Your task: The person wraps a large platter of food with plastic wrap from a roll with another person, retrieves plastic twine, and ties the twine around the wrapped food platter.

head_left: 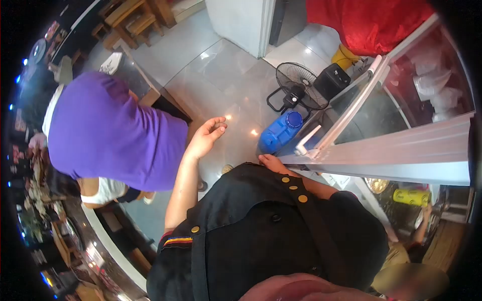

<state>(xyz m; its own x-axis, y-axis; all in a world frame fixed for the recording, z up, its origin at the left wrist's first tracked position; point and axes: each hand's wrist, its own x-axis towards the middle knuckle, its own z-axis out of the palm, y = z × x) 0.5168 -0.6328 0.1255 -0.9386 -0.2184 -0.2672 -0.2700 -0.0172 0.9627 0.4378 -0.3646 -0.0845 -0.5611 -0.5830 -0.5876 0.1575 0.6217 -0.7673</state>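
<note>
My left hand (207, 136) is raised over the tiled floor, fingers loosely bent and thumb apart, with nothing in it. Close to my black apron, my right hand (272, 162) is beside the end of a white-framed glass panel (346, 120). Its fingers show only in part, and I cannot tell whether they grip the panel's edge. Just beyond it stands a blue plastic jerrycan (275, 134) with a dark blue cap. A white lever handle (307, 142) sticks out from the frame next to the jerrycan.
A person in a purple top (115, 133) stands close on my left. Ahead, a black fan (301, 83) and a black box (332, 81) rest on the floor near a red cloth (369, 25). Wooden stools (143, 25) are farther back. Another person's arm (423, 226) is at lower right, near a yellow roll (410, 197).
</note>
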